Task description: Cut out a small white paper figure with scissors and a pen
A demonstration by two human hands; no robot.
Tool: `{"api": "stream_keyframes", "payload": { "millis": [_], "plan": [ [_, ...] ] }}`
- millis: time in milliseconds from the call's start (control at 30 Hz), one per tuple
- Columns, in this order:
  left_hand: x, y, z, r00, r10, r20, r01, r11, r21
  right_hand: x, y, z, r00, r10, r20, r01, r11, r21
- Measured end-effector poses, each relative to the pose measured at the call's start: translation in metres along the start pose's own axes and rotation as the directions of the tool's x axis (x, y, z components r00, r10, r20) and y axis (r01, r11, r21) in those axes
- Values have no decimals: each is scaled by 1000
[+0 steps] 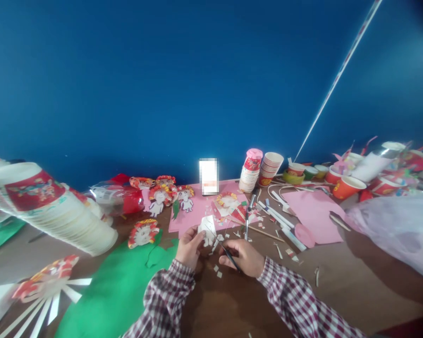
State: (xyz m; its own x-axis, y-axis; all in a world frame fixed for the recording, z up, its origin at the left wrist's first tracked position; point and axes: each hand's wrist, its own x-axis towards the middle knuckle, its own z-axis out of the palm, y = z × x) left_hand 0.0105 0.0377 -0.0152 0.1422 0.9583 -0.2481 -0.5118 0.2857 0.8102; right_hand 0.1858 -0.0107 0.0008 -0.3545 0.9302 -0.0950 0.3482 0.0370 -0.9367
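Note:
My left hand (189, 247) is closed on a small white paper cutout (207, 229), holding it up just above the brown table (338, 281). My right hand (243, 257) is closed around a thin dark tool (228, 256), scissors or a knife, whose tip meets the lower edge of the cutout. Small white paper scraps (216, 270) lie on the table under and between both hands. Both sleeves are plaid.
A pink sheet (200, 209) with paper dolls lies beyond the hands. Green paper (120, 286) covers the near left. A long stack of paper cups (52, 206) lies on its side at left. Upright cup stacks (251, 171), bowls, pens (278, 220) and a plastic bag (398, 230) fill the right.

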Motion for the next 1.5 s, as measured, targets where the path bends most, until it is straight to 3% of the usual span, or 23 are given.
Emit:
{"api": "stream_keyframes", "payload": {
  "millis": [567, 1500],
  "plan": [
    [-4, 5, 4, 1000, 2, 6, -2, 1000, -6, 1, 2, 3, 1000, 5, -20, -6, 998, -63],
    [-4, 3, 3, 1000, 12, -11, -12, 1000, -20, 1, 2, 3, 1000, 15, 10, -15, 1000, 21]
  ]
}}
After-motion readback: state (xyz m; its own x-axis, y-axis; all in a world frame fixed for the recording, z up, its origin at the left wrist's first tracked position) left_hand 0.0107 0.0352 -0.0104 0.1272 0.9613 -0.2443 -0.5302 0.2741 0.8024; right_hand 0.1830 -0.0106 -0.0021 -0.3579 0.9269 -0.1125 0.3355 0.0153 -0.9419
